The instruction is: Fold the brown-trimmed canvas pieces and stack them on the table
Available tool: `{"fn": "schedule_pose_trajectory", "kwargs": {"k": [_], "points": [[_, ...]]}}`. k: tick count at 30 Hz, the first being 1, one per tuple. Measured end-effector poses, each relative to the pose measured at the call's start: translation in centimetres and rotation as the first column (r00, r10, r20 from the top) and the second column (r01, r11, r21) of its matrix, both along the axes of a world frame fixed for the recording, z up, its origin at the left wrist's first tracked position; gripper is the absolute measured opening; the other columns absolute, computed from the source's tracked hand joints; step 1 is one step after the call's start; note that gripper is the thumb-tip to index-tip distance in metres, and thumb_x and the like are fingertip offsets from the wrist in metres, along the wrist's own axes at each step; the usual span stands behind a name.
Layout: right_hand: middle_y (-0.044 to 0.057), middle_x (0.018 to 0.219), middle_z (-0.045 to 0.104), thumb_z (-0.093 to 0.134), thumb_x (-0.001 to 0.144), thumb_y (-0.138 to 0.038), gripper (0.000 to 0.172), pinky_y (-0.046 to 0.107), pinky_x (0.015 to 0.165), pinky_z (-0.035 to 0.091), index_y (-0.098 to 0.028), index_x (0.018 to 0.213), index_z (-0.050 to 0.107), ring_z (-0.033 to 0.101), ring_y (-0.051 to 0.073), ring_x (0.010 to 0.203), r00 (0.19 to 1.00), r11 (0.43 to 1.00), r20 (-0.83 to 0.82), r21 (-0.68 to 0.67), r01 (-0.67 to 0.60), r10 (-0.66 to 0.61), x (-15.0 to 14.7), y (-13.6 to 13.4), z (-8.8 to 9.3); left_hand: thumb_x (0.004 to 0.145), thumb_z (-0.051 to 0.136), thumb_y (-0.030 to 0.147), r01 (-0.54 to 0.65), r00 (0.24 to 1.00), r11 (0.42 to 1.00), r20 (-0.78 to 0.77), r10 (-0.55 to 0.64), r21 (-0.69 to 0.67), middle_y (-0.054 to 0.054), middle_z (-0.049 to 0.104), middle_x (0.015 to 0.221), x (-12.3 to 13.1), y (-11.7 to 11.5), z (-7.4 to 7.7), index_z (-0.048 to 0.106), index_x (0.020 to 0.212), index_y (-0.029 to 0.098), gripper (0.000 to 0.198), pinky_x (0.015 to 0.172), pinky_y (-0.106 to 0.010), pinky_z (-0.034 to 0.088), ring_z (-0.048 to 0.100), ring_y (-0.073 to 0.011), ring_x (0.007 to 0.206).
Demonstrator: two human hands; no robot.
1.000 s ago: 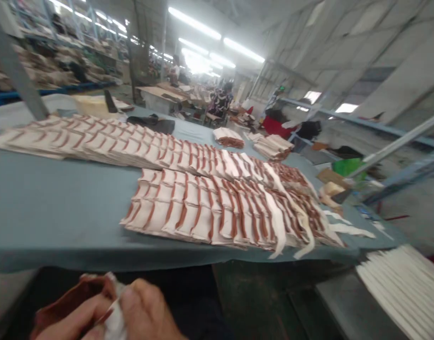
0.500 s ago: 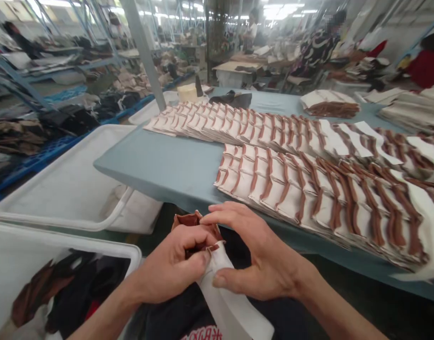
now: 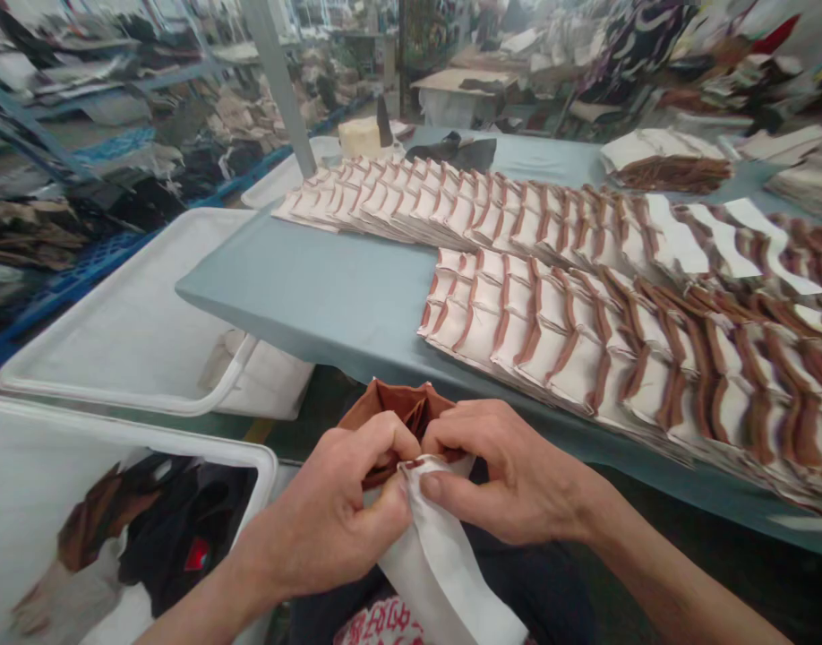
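A brown and white fabric piece (image 3: 401,403) is held up between both hands, its brown side open and facing up. My left hand (image 3: 347,502) pinches its near edge with thumb and forefinger. Close beside it, my right hand (image 3: 498,475) pinches the same edge, fingertips almost touching the left ones. From the pinched edge a white strip (image 3: 458,573) hangs down over the lap. Behind the hands, rows of white pieces with brown edges (image 3: 518,322) lie overlapped on the blue-covered table (image 3: 303,287).
Two white bins stand at the left; the nearer bin (image 3: 267,475) holds dark and brown cloth. A grey post (image 3: 277,81) rises beyond the table's far left corner. Stacked pieces (image 3: 672,161) lie at the table's back. A person in patterned clothing is partly visible behind.
My right hand has closed from spread fingers onto the piece's edge. The brown part now stands more open above the hands. The view has tilted slightly downward.
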State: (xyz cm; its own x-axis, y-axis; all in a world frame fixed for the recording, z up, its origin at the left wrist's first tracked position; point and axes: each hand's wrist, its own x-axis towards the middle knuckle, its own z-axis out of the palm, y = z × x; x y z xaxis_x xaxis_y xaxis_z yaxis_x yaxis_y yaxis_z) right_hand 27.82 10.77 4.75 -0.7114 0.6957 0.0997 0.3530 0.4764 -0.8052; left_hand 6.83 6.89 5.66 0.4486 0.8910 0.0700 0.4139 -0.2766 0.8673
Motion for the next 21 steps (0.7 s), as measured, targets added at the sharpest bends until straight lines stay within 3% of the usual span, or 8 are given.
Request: {"fn": "schedule_pose_trajectory", "kwargs": {"k": [4, 9, 13, 17, 19, 21], "points": [[-0.004, 0.066, 0.055, 0.059, 0.089, -0.023, 0.017, 0.028, 0.064, 0.029, -0.018, 0.073, 0.060, 0.049, 0.011, 0.062, 0.997, 0.990, 0.039, -0.121, 0.073, -0.069, -0.3, 0.0, -0.1, 0.087, 0.047, 0.008, -0.018, 1.000, 0.997, -0.012, 0.019, 0.075, 0.009, 0.058, 0.069, 0.1, 0.2, -0.8, 0.057, 0.089, 0.020, 0.016, 0.051, -0.017, 0.036, 0.050, -0.0053, 0.054], [-0.003, 0.066, 0.054, 0.057, 0.086, -0.018, 0.014, 0.028, 0.065, 0.029, -0.018, 0.072, 0.056, 0.048, 0.012, 0.064, 0.988, 0.990, 0.100, -0.063, 0.128, -0.121, -0.6, 0.0, -0.9, 0.082, 0.046, 0.005, -0.027, 0.999, 0.986, -0.034, 0.033, 0.166, 0.009, 0.057, 0.067, 0.2, 0.7, -2.2, 0.055, 0.088, 0.021, 0.018, 0.051, -0.017, 0.036, 0.052, -0.0051, 0.053], [-0.005, 0.067, 0.055, 0.060, 0.080, -0.014, 0.008, 0.027, 0.063, 0.029, -0.018, 0.073, 0.059, 0.048, 0.011, 0.063, 0.987, 0.973, 0.124, -0.193, 0.123, -0.100, -0.3, 0.1, -1.3, 0.082, 0.045, 0.005, -0.004, 1.000, 0.975, -0.004, 0.005, 0.222, 0.009, 0.061, 0.069, 0.2, 1.1, -3.1, 0.055, 0.088, 0.021, 0.021, 0.053, -0.016, 0.039, 0.056, -0.0049, 0.055], [-0.006, 0.061, 0.046, 0.060, 0.075, -0.014, 0.012, 0.027, 0.060, 0.027, -0.019, 0.066, 0.053, 0.042, 0.010, 0.059, 0.986, 0.953, 0.122, -0.269, 0.142, -0.112, 0.1, 0.3, -1.3, 0.085, 0.048, 0.005, 0.013, 1.000, 0.933, -0.022, -0.005, 0.359, 0.007, 0.066, 0.071, 0.0, 1.1, -3.8, 0.057, 0.093, 0.022, 0.021, 0.058, -0.018, 0.044, 0.062, -0.0068, 0.058], [-0.006, 0.060, 0.043, 0.060, 0.077, -0.021, 0.012, 0.026, 0.056, 0.027, -0.020, 0.068, 0.052, 0.039, 0.011, 0.057, 0.996, 0.878, 0.015, -0.470, 0.086, -0.090, 0.2, 0.2, -1.6, 0.085, 0.049, 0.004, 0.036, 0.999, 0.908, -0.004, -0.038, 0.418, 0.006, 0.066, 0.069, 0.0, 1.1, -4.1, 0.055, 0.098, 0.023, 0.024, 0.056, -0.021, 0.042, 0.060, -0.0082, 0.055], [-0.006, 0.062, 0.043, 0.060, 0.086, -0.036, 0.023, 0.024, 0.052, 0.028, -0.019, 0.071, 0.054, 0.038, 0.011, 0.057, 0.982, 0.743, -0.165, -0.668, -0.040, -0.095, 0.2, 0.0, -2.3, 0.083, 0.047, 0.003, 0.078, 0.995, 0.883, 0.025, -0.101, 0.463, 0.006, 0.063, 0.065, -0.1, 1.1, -4.4, 0.054, 0.102, 0.024, 0.029, 0.054, -0.025, 0.037, 0.054, -0.0100, 0.050]]}}
